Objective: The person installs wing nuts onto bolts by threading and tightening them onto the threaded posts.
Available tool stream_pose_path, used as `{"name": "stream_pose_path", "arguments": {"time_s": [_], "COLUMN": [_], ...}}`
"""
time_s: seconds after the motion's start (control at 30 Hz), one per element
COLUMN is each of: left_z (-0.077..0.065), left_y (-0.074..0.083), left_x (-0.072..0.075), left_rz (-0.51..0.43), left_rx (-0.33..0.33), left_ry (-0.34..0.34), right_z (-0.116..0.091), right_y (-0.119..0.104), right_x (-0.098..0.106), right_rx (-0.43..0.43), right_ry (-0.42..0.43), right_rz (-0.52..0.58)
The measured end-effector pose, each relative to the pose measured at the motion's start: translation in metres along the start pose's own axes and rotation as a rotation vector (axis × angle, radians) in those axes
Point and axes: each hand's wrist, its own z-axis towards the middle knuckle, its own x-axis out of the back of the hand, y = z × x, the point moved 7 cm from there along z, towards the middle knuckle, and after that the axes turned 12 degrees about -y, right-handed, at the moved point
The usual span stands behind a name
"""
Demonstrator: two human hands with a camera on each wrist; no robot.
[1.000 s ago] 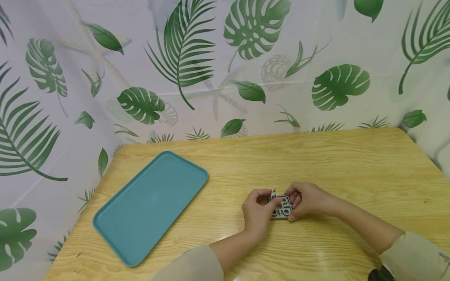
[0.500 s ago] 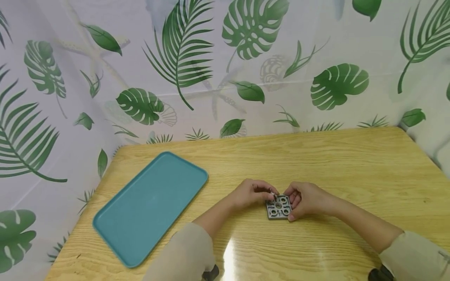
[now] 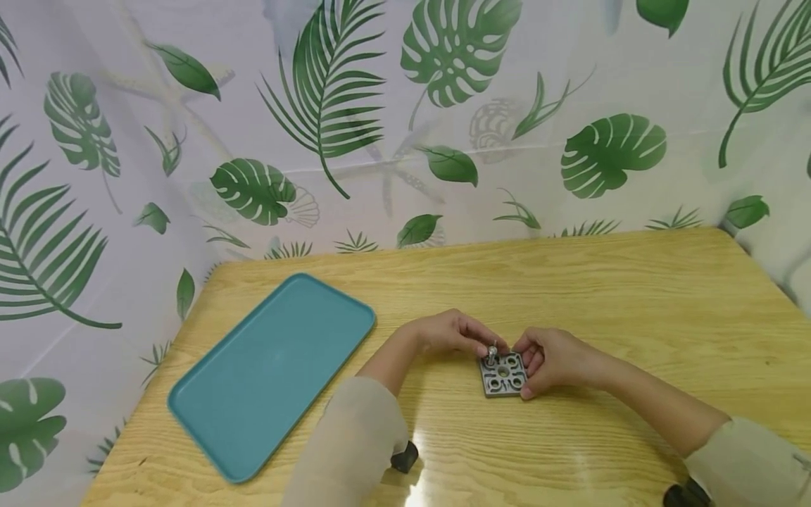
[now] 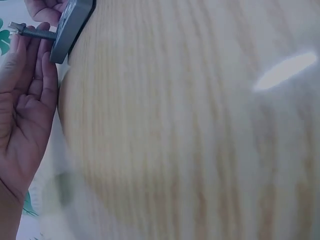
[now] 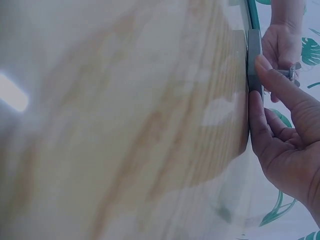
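Observation:
A square grey metal plate (image 3: 503,374) with several round holes lies on the wooden table. A wing screw (image 3: 492,353) stands upright in its far left corner; its threaded shank (image 4: 40,33) shows above the plate in the left wrist view. My left hand (image 3: 446,332) has thumb and fingers around the screw's winged head, the thumb on the near side and the fingers beyond. At the plate's right edge my right hand (image 3: 551,359) grips it between thumb and fingers. In the right wrist view, the right thumb (image 5: 280,82) lies against the plate's side.
A blue-green rectangular tray (image 3: 272,373) lies at an angle on the left of the wooden table (image 3: 608,282). A leaf-printed curtain (image 3: 393,127) hangs behind the table and along its sides.
My left hand has swung from over the plate to its far left, turning at the wing screw, and its forearm has shifted left. The right hand and the plate stay nearly still.

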Motion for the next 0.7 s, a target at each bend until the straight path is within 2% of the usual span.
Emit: {"name": "stream_pose_path", "arguments": {"time_s": [0.1, 0.2, 0.33, 0.5, 0.63, 0.7], "left_z": [-0.007, -0.016, -0.027, -0.034, -0.041, -0.042], "left_y": [-0.003, -0.004, -0.005, -0.005, -0.003, -0.003], "left_x": [-0.001, -0.006, -0.020, -0.041, -0.053, -0.059], "left_rz": [-0.046, -0.084, -0.040, -0.016, -0.067, -0.109], "left_rx": [-0.018, -0.040, -0.037, 0.005, -0.048, -0.095], "left_ry": [0.050, 0.172, 0.418, 0.745, 1.006, 1.096], "right_z": [0.000, 0.000, 0.000, -0.001, 0.000, 0.000], "right_y": [0.000, 0.000, -0.001, -0.001, -0.001, 0.000], "right_x": [0.000, -0.001, -0.002, -0.003, -0.003, -0.003], "right_rx": [-0.003, 0.005, 0.014, 0.018, 0.020, 0.019], "right_ry": [0.003, 0.008, 0.013, 0.018, 0.021, 0.020], "right_rz": [0.010, 0.016, 0.017, 0.031, 0.036, 0.035]}}
